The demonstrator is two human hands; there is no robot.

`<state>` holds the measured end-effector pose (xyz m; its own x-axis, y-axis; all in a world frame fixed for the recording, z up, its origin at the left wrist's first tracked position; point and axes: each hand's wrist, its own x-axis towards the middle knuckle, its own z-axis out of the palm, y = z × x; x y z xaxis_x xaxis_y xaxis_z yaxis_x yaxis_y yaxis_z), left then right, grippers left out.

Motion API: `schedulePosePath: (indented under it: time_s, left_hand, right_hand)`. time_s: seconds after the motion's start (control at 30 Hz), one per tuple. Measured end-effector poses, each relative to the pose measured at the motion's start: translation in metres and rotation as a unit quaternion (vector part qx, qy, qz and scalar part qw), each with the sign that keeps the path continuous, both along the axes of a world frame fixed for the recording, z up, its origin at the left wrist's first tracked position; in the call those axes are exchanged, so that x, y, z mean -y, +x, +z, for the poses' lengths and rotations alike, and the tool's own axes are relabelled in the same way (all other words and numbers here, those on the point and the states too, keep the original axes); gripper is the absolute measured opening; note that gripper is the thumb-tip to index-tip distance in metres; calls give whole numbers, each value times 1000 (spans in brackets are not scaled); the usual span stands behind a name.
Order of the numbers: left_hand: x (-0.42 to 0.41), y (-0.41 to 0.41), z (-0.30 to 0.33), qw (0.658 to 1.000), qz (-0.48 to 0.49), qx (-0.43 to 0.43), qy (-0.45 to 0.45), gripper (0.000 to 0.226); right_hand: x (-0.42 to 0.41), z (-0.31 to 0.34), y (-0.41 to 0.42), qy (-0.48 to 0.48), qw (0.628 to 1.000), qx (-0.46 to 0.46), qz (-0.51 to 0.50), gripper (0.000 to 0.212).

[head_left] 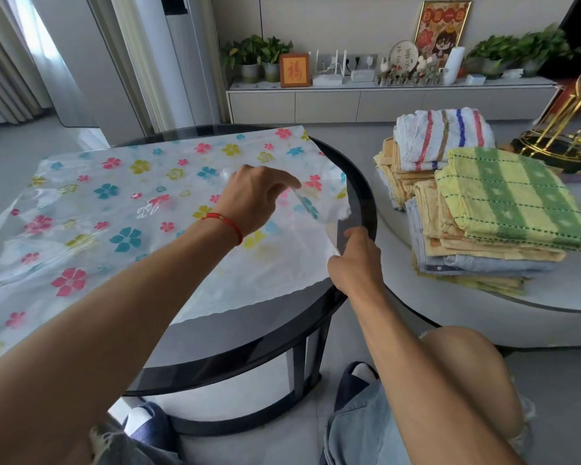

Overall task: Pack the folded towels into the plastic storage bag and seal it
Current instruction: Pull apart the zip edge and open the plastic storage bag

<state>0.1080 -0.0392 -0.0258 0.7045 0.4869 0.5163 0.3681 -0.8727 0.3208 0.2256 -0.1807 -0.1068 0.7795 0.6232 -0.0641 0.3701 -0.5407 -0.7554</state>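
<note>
A large clear plastic storage bag [121, 209] printed with coloured flowers lies flat across the round dark glass table [282, 327]. My left hand [255, 196], with a red string at the wrist, pinches the bag's upper layer near its right end and lifts it a little. At the table's right rim, my right hand [356, 260] grips the bag's lower edge. Folded towels [483, 209] sit in two stacks on a white table to the right: a green-and-yellow one tops the near stack, a white striped one [443, 135] the far stack.
The white low table [550, 297] stands right of the dark one, with a gold wire stand [564, 129] at its far end. A long cabinet [383, 99] with plants and frames lines the back wall. My knees and slippered feet are below the table edge.
</note>
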Motion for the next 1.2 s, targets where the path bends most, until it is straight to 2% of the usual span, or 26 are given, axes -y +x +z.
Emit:
schedulePosePath:
  time_s: [0.07,0.17,0.27,0.37,0.5,0.57,0.6,0.7,0.73,0.8,0.87,0.9,1.0,1.1,1.2]
  left_hand:
    - [-2,0,1,1000,-2,-8,-9,24]
    - [2,2,-4,999,-26,-31,-2,24]
    - [5,2,-10,999,-24,-38,-13,24]
    - [3,2,-13,999,5,-30,-37,24]
    - [3,3,-12,997,30,-1,-74,22]
    - [5,4,-13,997,22,-17,-78,22]
    - [7,4,-14,996,16,-30,-79,23]
    - [14,2,-17,993,-13,-50,-104,30]
    - [17,-1,-18,991,-24,-51,-121,35]
    - [23,-10,-22,987,-28,-61,-147,45]
    - [28,-28,-35,984,0,-89,-152,53]
    - [29,-40,-43,983,22,-109,-149,56]
    - [30,-95,-63,971,99,-184,-117,58]
    - [27,-153,-69,941,212,-259,-45,39]
    - [23,-184,-68,937,266,-216,-63,32]
  right_hand:
    - [0,3,-4,20,999,26,-9,61]
    - [-4,12,-12,150,986,70,-14,76]
    - [-7,20,-13,227,971,55,-49,58]
    - [-3,17,-6,199,977,31,-72,46]
    - [3,10,3,111,990,48,-66,58]
    - [3,10,0,71,989,108,-74,68]
    - [3,9,-4,62,981,167,-79,76]
    - [-2,12,-15,64,919,387,-38,93]
    - [-5,12,-17,60,894,445,-8,90]
    - [-13,9,-20,57,869,490,34,63]
    - [-20,6,-24,76,879,470,42,28]
    - [-21,6,-24,80,887,453,43,18]
    - [-19,9,-16,63,902,425,40,15]
    - [-16,13,-10,58,909,411,21,18]
    - [-13,16,-39,67,881,468,38,27]
